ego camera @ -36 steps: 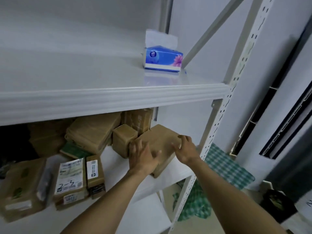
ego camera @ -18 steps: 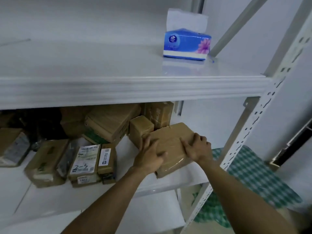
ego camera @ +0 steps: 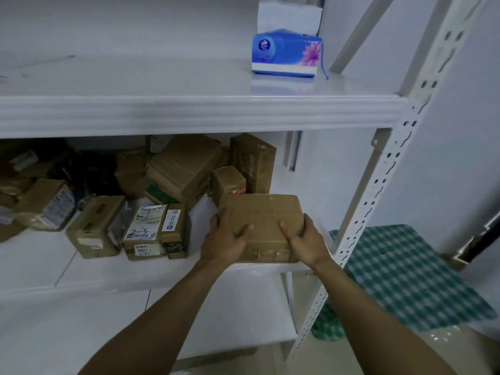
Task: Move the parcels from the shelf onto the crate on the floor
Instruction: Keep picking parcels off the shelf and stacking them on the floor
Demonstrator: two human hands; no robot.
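Observation:
A flat brown cardboard parcel point(ego camera: 263, 220) lies at the front right of the middle shelf point(ego camera: 89, 277), its near edge over the shelf lip. My left hand point(ego camera: 226, 240) grips its left side and my right hand point(ego camera: 305, 243) grips its right side, thumbs on top. Behind it stand a small brown box point(ego camera: 228, 182) and a taller brown box point(ego camera: 253, 161). Several more brown parcels point(ego camera: 146, 228) crowd the shelf to the left, some with white labels. The crate is not in view.
A blue tissue pack point(ego camera: 286, 54) sits on the upper shelf point(ego camera: 189, 112). A white perforated upright point(ego camera: 378, 207) stands right of my right hand. A green checked cloth point(ego camera: 405, 280) lies on the floor at right. A lower shelf point(ego camera: 230, 320) is beneath.
Both hands have turned the flat parcel square to the shelf edge and drawn it toward me. The view has shifted left and nearer.

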